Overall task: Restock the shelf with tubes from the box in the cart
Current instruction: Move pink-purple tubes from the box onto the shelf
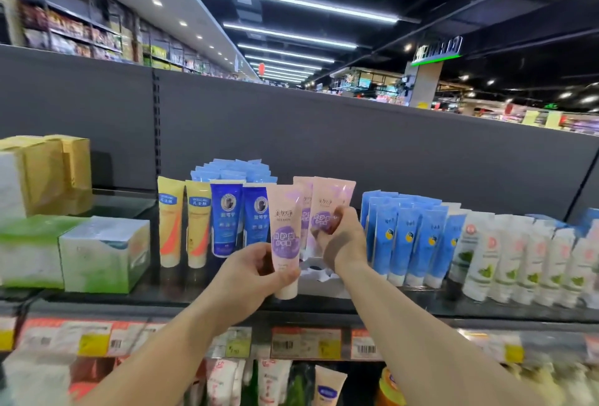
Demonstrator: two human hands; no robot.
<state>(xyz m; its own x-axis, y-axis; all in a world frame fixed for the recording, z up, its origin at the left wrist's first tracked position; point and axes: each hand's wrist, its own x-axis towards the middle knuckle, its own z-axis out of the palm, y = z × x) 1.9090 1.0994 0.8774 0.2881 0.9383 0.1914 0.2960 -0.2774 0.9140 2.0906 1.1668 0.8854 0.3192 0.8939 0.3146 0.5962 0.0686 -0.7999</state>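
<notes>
Two bare forearms reach up from the bottom edge, and at the end of the nearer one the left hand (249,271) has its fingers and thumb curled round the lower body of a pink plastic tube with a purple label patch (285,237), held upright, cap end down, just in front of the shelf lip. Farther in, the right hand (340,240) is raised with its back to us, fingertips pinching the middle of a second pink tube with a purple patch (330,201), upright over a white cardboard display tray (319,276) sitting on the dark top shelf (421,305). A third pink tube (303,198) stands right behind, between the two held ones. Left of the left hand stand two dark blue tubes with round emblems (240,217), then two yellow tubes with orange swooshes (184,224), with a cluster of pale blue tube tops (233,170) behind them. Right of the right hand, a row of light blue tubes with yellow dots (405,240), then white tubes with green leaf marks (518,260). Far left, green-and-white cartons (103,253) sit under yellowish cardboard boxes (48,172). Along the shelf edge, blurred price tags with barcodes (304,342).
</notes>
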